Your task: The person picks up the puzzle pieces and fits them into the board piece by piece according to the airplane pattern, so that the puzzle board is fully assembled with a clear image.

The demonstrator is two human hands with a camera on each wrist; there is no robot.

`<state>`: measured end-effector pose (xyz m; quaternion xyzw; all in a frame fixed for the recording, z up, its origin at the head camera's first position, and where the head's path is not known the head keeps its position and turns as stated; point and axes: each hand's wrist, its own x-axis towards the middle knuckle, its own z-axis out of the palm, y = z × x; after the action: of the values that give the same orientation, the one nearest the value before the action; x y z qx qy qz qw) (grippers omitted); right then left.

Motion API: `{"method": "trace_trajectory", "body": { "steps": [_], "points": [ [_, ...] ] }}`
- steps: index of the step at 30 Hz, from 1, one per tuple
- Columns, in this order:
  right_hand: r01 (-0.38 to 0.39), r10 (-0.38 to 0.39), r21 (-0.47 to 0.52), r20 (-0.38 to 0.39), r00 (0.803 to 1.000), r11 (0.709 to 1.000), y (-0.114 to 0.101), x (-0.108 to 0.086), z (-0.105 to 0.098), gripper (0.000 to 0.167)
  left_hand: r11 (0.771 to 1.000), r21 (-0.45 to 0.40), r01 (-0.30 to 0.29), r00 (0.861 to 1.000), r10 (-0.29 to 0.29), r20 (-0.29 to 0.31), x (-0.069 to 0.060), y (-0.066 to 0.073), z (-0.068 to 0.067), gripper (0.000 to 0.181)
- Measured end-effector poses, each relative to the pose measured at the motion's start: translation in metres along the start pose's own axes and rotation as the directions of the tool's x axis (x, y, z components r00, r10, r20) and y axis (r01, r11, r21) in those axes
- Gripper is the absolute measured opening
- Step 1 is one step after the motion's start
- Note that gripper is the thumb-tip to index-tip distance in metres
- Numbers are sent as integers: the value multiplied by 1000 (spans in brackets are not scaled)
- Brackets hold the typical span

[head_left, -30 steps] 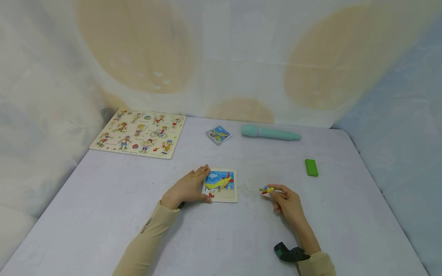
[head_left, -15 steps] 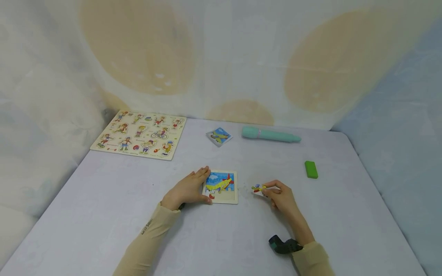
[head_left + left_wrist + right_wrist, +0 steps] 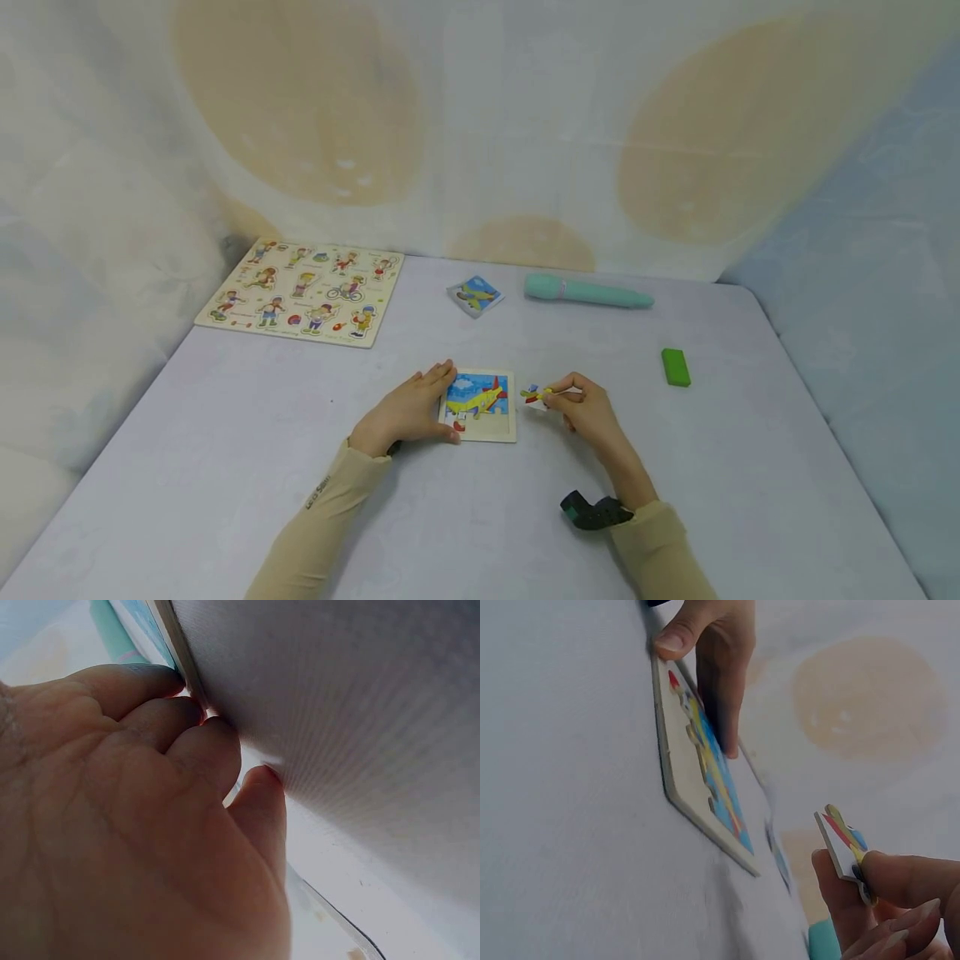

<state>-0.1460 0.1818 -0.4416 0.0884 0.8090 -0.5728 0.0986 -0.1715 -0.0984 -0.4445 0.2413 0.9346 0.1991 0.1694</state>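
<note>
In the head view my left hand (image 3: 411, 408) rests against the left side of a small square jigsaw board (image 3: 507, 427). Its thumb touches the near left corner and its outstretched fingers lie along the far left. The board has a light wooden frame and a yellow-and-red airplane picture on blue; its near strip shows bare wood beside a small red bit. Just right of the board, my right hand (image 3: 592, 417) pinches a puzzle piece (image 3: 838, 841) between thumb and fingers, raised off the table. That piece is white, red, yellow and blue, held tilted.
A large board of sports figures (image 3: 300, 292) lies at the back left. Behind the jigsaw are an airplane picture card (image 3: 476, 296) and a mint-green, pen-shaped object (image 3: 588, 290). To the right lies a green block (image 3: 676, 367). Cloth hangs around the back and sides.
My right hand has moved left with the puzzle piece, from well right of the board to close beside its right edge. The left hand and the board have stayed put.
</note>
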Motion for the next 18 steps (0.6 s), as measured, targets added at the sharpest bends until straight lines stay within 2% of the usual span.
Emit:
{"method": "trace_trajectory", "body": {
  "steps": [8, 18],
  "points": [
    [-21, 21, 32, 12, 1000, 999, -3, 5, 15, 13, 1000, 1, -2, 1000, 2, 7, 0, 1, 1, 105],
    [8, -10, 74, 15, 1000, 997, 1, 5, 20, 16, 1000, 3, 6, 1000, -6, 3, 0, 1, 0, 105]
  ]
}}
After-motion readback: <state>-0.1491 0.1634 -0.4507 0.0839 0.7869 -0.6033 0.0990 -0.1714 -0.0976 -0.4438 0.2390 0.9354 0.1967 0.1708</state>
